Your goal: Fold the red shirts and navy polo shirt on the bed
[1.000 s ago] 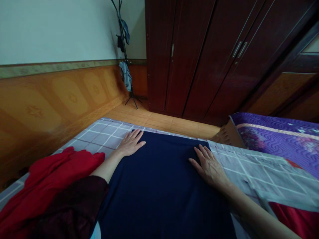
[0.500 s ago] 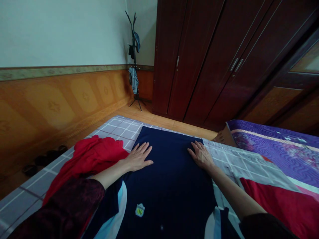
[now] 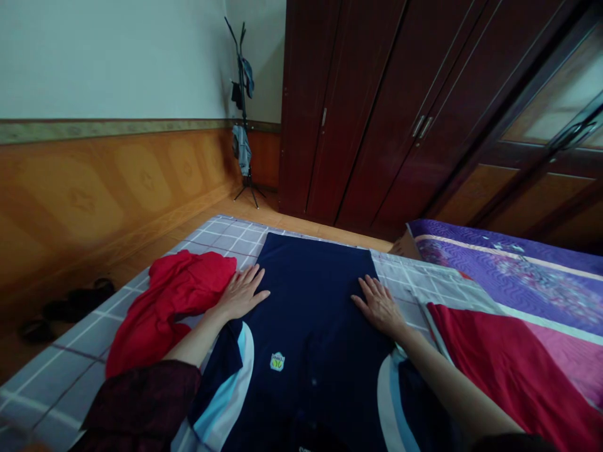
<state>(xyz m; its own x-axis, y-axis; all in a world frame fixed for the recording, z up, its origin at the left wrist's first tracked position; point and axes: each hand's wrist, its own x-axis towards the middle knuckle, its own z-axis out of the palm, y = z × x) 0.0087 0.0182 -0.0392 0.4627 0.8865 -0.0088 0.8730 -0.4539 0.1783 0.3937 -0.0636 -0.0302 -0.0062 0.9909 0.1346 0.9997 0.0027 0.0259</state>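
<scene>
A navy shirt (image 3: pixel 311 289) is lying spread out on a checked cloth (image 3: pixel 235 235), its small badge (image 3: pixel 277 361) facing up. The left hand (image 3: pixel 240 291) is resting across one side edge, the right hand (image 3: pixel 380 306) across the other, each grip spreading with fingers apart. A crumpled red garment (image 3: pixel 172 292) is lying beside the left forearm; a dark wardrobe (image 3: pixel 358 119) is standing beyond.

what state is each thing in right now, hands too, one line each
navy shirt: spread out, tennis badge showing
left hand: open, palm down at the shirt's edge
right hand: open, palm down on the shirt
red cloth on the left: crumpled
red cloth on the right: laid flatter, with some creases
wardrobe doors: shut
coat rack: upright, items hanging
</scene>
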